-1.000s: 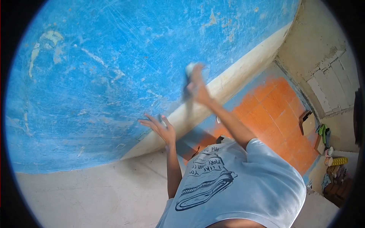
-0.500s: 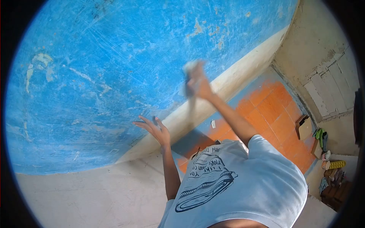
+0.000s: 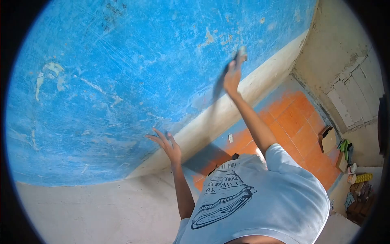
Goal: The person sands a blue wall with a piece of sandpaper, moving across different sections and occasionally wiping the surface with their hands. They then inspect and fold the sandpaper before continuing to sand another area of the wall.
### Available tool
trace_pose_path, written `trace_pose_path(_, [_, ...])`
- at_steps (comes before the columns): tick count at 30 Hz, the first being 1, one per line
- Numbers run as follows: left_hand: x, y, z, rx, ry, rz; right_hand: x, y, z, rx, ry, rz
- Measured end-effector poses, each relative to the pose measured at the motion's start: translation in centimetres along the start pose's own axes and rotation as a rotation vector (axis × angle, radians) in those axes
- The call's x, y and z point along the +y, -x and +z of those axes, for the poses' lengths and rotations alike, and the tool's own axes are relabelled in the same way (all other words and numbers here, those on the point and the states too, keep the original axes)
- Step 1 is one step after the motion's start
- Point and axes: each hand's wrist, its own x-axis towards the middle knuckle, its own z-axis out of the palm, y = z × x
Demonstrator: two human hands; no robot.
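Observation:
A blue wall (image 3: 122,81) with scratches, scuffs and pale bare patches fills the upper left. My right hand (image 3: 232,77) is against it near its lower edge, fingers closed on a small pale, flat piece (image 3: 242,53); its kind I cannot tell. A dark shadow lies on the wall beside this hand. Lower and to the left, my left hand (image 3: 168,147) has its fingers spread, fingertips right at the blue surface, nothing in it.
A cream band (image 3: 268,73) runs below the blue wall. Orange floor tiles (image 3: 292,122) have grey dust along their edge, and a small white item (image 3: 230,138) lies there. A cardboard box (image 3: 328,140), green cloth (image 3: 345,148) and a yellow item (image 3: 362,177) stand at the right.
My right hand has moved up and to the right across the wall with the pale piece. My left hand stays almost in place, fingers still spread.

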Motion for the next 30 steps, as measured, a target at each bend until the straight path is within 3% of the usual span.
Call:
trace_pose_path(3, [0.2,0.3,0.9,0.047,0.018,-0.001,-0.3,-2.3,1.8,0.045,0.122,-0.037])
trace_pose_path(5, [1.5,-0.2,2.1,0.143,0.032,0.010,-3.4,2.8,4.1,-0.077,0.143,-0.276])
trace_pose_path(7, [2.8,-0.6,2.6,0.163,0.011,0.030,-5.4,8.7,3.9,-0.485,-0.164,-0.351])
trace_pose_path(10, [3.5,-1.7,2.3,0.164,-0.017,0.077,-3.0,6.6,1.8,-0.731,-0.128,-0.305])
trace_pose_path(11, [3.5,-1.9,2.0,0.162,-0.026,0.087,-1.6,3.8,1.5,-0.517,0.065,-0.396])
trace_pose_path(16, [4.7,-1.5,1.0,0.157,0.142,0.003,-1.9,-6.6,1.9,0.074,-0.284,0.067])
trace_pose_path(18, [5.8,-1.7,1.7,0.173,0.218,-0.012,-5.6,-1.1,4.6,0.002,0.003,-0.219])
trace_pose_path(19, [6.3,-1.7,2.1,0.190,0.230,-0.017,-8.1,2.0,3.4,-0.290,-0.056,-0.283])
trace_pose_path(21, [6.3,-1.8,2.1,0.202,0.195,-0.017,-8.9,3.6,2.5,-0.679,0.069,-0.555])
trace_pose_path(23, [5.7,-1.6,1.9,0.198,0.115,-0.013,-5.7,1.4,1.7,-0.848,0.462,-0.987])
trace_pose_path(25, [4.4,-1.3,0.7,0.238,0.088,-0.001,-4.6,-2.0,0.6,-0.448,0.071,-0.407])
trace_pose_path(30, [3.0,-0.8,-1.7,0.289,0.107,-0.095,-6.3,-2.6,3.9,0.138,-0.020,-0.021])
